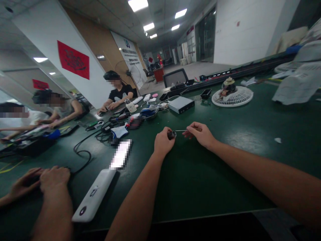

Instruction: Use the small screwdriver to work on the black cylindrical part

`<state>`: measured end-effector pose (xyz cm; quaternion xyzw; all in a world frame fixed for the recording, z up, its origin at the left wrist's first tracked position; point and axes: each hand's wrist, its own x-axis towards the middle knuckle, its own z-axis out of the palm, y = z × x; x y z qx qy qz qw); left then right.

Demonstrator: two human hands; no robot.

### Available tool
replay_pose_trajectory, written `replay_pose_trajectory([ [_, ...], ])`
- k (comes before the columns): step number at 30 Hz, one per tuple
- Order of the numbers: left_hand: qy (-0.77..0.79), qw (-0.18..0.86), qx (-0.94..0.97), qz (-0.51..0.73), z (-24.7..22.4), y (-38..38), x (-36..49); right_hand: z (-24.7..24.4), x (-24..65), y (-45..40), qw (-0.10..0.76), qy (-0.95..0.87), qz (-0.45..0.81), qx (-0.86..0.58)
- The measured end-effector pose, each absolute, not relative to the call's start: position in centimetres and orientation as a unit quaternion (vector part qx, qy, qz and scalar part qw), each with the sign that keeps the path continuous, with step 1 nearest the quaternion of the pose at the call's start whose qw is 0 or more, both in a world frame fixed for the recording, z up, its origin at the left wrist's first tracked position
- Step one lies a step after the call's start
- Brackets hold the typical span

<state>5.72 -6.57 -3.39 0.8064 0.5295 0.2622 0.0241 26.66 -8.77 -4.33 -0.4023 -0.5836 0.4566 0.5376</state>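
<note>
Metal rod point(182, 130) is being pinched tight by the right hand point(200, 134), its long axis running sideways to a small dark cylinder point(172, 135) being clutched in the curled left hand point(163, 142) above the green workbench point(200, 180).

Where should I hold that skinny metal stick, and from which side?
Pinch the thin metal rod at its right end, coming from the right, like the right hand. It lies nearly level, its other tip reaching the small dark part in the left hand, so leave that end free.
</note>
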Motion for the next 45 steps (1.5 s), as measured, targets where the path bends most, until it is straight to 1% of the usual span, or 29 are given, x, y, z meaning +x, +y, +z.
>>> replay_pose_trajectory([
  [12, 0.509, 0.055, 0.812, 0.279, -3.3, -6.6, 6.1, -4.7, 26.8, -8.4, 0.483, -0.608, 0.497, -0.387],
  [22, 0.5, 0.068, 0.815, 0.285, -3.8, -6.0, 6.1, -4.8, 26.9, -8.1, 0.49, -0.582, 0.505, -0.408],
  [29, 0.496, 0.065, 0.825, 0.263, -3.4, -6.3, 6.1, -4.4, 27.2, -8.3, 0.449, -0.603, 0.525, -0.398],
  [39, 0.418, 0.043, 0.887, 0.191, -2.6, -8.0, 7.7, -1.5, 31.4, -8.8, 0.359, -0.671, 0.487, -0.428],
  [43, 0.394, 0.042, 0.901, 0.175, -2.9, -8.4, 8.6, -1.9, 33.9, -9.5, 0.331, -0.692, 0.459, -0.448],
  [45, 0.389, 0.05, 0.905, 0.165, -2.9, -8.5, 8.9, -2.4, 34.9, -9.9, 0.341, -0.698, 0.421, -0.468],
])
